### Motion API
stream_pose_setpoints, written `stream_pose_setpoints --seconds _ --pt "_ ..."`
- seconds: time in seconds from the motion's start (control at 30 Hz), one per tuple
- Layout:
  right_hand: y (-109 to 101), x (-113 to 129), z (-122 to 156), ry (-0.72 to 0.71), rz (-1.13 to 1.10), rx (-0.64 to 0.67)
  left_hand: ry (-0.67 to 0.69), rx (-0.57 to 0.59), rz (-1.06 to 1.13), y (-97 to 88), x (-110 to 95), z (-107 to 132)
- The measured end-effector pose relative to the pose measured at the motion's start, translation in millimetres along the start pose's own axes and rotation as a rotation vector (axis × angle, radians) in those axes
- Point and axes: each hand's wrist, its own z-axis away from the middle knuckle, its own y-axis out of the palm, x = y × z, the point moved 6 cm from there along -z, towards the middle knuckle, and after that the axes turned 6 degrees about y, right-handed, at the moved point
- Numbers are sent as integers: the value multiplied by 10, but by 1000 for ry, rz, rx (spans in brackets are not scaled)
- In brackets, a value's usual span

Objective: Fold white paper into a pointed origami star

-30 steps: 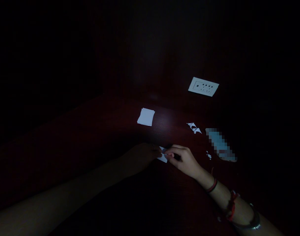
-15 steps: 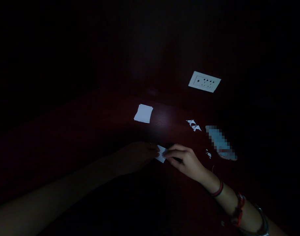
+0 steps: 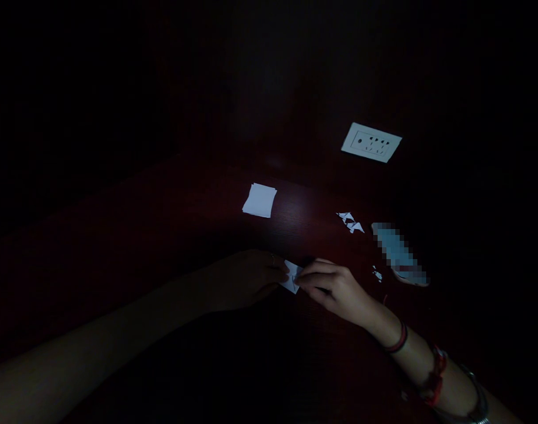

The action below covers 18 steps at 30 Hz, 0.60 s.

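Observation:
A small white piece of paper (image 3: 291,285) with a crease or fold near its middle sits between my two hands, low over the dark table. My left hand (image 3: 255,277), dim and in shadow with a ring on one finger, pinches its left edge. From the right, my right hand (image 3: 333,287) grips the opposite side, thumb and fingertips close together on the fold. Bracelets circle the right wrist and forearm. Fingertips cover parts of the paper. Beyond the hands lies a stack of white square sheets (image 3: 260,201).
Small folded white paper pieces (image 3: 350,222) lie right of the stack. Tiny white scraps (image 3: 377,274) rest near a phone (image 3: 399,254) with a blurred screen. A white wall socket (image 3: 371,142) is at the back right. The surroundings are very dark.
The view has shifted slightly, so the socket, stack and phone appear a little higher and farther right. Both hands keep hold of the paper; its fold shows a bit more plainly.

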Motion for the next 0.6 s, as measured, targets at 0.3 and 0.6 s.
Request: stream_pose_setpoints --seconds 0.3,0.6 --pt "-17 -13 -16 63 -75 3 19 -11 -51 15 -24 -1" --pt "-35 -58 -35 184 -106 -90 26 36 -103 5 -34 -18"
